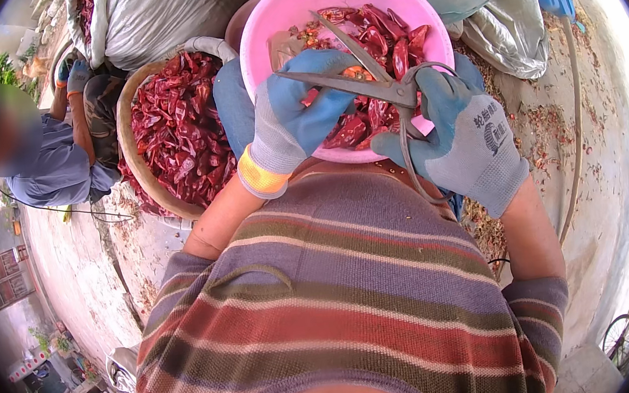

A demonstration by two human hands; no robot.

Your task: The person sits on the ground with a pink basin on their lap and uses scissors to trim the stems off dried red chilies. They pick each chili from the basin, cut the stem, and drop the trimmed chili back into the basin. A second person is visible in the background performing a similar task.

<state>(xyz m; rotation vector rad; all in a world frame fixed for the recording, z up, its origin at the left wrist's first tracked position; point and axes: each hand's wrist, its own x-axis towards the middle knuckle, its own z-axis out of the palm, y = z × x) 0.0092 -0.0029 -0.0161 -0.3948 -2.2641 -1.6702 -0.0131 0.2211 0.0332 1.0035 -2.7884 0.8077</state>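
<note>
My right hand point(461, 133), in a grey and blue coated work glove, grips the looped handles of large metal scissors point(393, 92). The scissors' blades are spread, pointing up and left over a pink plastic basin point(258, 46). Gloved likewise with an orange cuff, my left hand point(296, 108) is closed around a dried red chili point(310, 97), mostly hidden by the fingers. One blade crosses in front of this hand. Inside the basin lie whole dried red chilies point(382, 23), and small cut bits with seeds point(310, 35) lie on its far left side.
To the left stands a round basket point(129, 142) heaped with dried red chilies point(182, 130). Behind it is a bulging woven sack point(161, 25). A person in blue point(62, 155) sits at far left, wearing gloves. A hose point(574, 108) and scattered chili debris point(543, 138) lie on the ground at right.
</note>
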